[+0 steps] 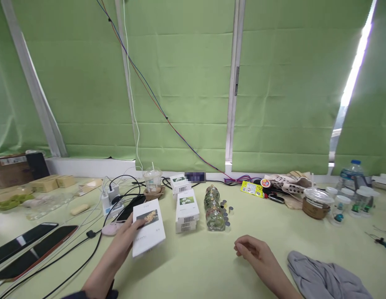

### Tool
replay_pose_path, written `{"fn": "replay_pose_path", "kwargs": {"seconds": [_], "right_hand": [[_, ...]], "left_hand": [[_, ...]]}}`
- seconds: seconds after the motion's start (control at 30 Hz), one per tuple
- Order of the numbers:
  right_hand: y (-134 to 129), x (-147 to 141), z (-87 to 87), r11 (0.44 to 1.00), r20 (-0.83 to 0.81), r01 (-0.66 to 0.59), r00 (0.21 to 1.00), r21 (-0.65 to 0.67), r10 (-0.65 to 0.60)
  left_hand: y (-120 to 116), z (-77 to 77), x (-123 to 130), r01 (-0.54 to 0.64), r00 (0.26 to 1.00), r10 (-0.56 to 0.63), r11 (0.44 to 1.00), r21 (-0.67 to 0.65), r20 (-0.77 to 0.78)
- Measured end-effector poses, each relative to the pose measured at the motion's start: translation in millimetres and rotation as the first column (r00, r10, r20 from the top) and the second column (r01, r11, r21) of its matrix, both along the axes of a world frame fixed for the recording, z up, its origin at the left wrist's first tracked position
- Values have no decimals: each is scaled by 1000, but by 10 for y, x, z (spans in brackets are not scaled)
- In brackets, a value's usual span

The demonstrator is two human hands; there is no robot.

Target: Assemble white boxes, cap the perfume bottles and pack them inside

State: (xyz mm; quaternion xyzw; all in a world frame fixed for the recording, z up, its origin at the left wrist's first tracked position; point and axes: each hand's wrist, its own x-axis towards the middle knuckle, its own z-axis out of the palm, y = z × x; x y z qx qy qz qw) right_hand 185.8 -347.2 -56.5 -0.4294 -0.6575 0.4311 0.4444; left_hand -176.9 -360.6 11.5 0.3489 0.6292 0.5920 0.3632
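Note:
My left hand [126, 238] grips a white box [148, 228] by its left side, thumb on top over a picture of something orange-brown. The box is tilted and held above the table. Right of it lies a stack of white boxes [187, 205] with green pictures, and another white box [179, 182] sits behind. Glass jars [215, 216] stand in a row beside the stack, with several small metal discs [231, 209] along their right side. My right hand [253, 251] hovers near the table front, fingers loosely curled with a gap to the thumb, holding nothing.
Cables, a power strip [113, 203] and phones [37, 249] cover the left side. A plastic cup [152, 179] stands behind my left hand. At the right are a grey cloth [326, 276], a brown bowl [316, 205] and lidded plastic cups [340, 209].

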Motion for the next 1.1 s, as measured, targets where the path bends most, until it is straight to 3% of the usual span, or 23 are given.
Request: {"fn": "replay_pose_path", "kwargs": {"seconds": [0.27, 0.4, 0.53, 0.57, 0.6, 0.63, 0.7, 0.77, 0.83, 0.93, 1.1], "right_hand": [[354, 83, -231, 994, 202, 104, 975, -25, -97], [554, 84, -258, 984, 230, 176, 957, 15, -175], [719, -13, -241, 988, 249, 108, 959, 107, -132], [753, -46, -240, 985, 261, 79, 958, 154, -118], [785, -79, -244, 977, 279, 52, 954, 208, -111], [813, -108, -253, 964, 304, 28, 946, 263, -111], [857, -154, -287, 934, 369, -2, 919, 358, -140], [883, -177, -336, 907, 431, -21, 885, 420, -179], [894, -182, -383, 888, 474, -39, 856, 458, -207], [898, -172, -422, 869, 501, -65, 837, 491, -221], [904, -152, -387, 878, 410, -62, 898, 476, -159]], "left_hand": [[704, -122, -104, 24, 992, -29, 999, -42, -120], [877, -229, -121, -120, 957, 108, 992, -28, -269], [803, -300, 16, -203, 860, 260, 964, 172, -439], [740, -323, 97, -185, 816, 301, 945, 270, -494], [664, -352, 197, -124, 718, 386, 890, 439, -579], [580, -389, 315, -16, 617, 460, 819, 574, -639], [411, -483, 594, 271, 493, 502, 688, 673, -711], [284, -589, 903, 569, 386, 294, 670, 476, -874], [245, -684, 1203, 703, 299, 36, 667, 245, -954], [367, -785, 1556, 694, 302, -101, 705, 146, -948], [692, -909, 1772, 588, 369, -52, 786, 190, -928]]}}
